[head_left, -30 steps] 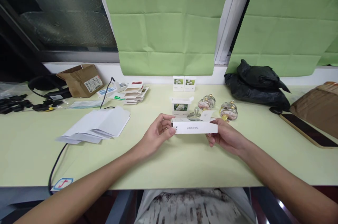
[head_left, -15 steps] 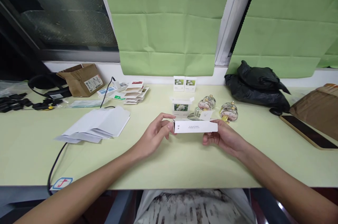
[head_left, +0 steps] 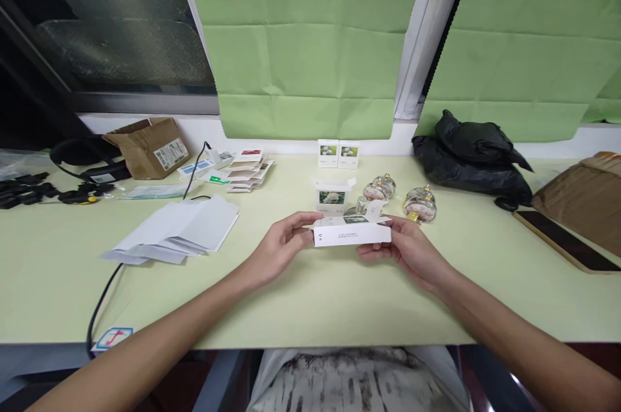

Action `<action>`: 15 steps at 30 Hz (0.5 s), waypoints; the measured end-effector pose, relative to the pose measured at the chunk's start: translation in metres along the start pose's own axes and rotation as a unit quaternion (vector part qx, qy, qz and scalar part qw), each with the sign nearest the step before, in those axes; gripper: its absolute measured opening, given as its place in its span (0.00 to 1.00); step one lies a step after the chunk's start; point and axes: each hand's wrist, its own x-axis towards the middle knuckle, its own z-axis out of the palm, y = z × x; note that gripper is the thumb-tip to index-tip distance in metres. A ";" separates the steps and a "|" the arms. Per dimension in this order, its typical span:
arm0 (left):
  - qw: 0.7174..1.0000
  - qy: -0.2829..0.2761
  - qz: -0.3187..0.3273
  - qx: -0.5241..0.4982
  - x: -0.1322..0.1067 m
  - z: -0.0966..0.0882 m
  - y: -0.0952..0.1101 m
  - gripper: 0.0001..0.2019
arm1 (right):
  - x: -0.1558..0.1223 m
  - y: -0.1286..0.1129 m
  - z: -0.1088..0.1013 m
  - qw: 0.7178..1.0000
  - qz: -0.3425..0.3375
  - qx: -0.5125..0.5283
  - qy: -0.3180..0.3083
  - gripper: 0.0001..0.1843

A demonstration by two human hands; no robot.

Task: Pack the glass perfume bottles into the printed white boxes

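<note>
I hold a small white carton (head_left: 352, 233) lying sideways above the pale green table (head_left: 310, 295). My left hand (head_left: 281, 245) pinches its left end and my right hand (head_left: 407, 248) grips its right end, where a flap stands up. Just behind it stands an opened carton with a flower picture (head_left: 332, 195), beside a small glass bottle (head_left: 361, 205). Two round pink glass bottles with gold caps (head_left: 379, 188) (head_left: 420, 203) lie a little further back to the right.
Two shut flower cartons (head_left: 338, 153) stand by the wall. White flat sheets (head_left: 179, 229) and a pile of flat cartons (head_left: 247, 169) lie at left, with a brown box (head_left: 148, 147) and a black cable (head_left: 104, 299). A black bag (head_left: 473, 156) and a phone (head_left: 563, 238) lie at right.
The carton has shifted slightly left and tilted so its top face shows. My left fingers closed back on its end; my right hand moved in with it.
</note>
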 end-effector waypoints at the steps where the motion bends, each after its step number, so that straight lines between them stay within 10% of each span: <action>1: 1.000 -0.002 0.001 0.011 -0.001 0.000 0.000 0.20 | 0.000 0.000 0.001 1.000 -0.005 -0.005 -0.001 0.16; 15: 0.998 0.013 -0.051 -0.038 0.001 -0.003 -0.020 0.17 | -0.005 0.003 0.015 0.996 -0.040 -0.081 -0.007 0.24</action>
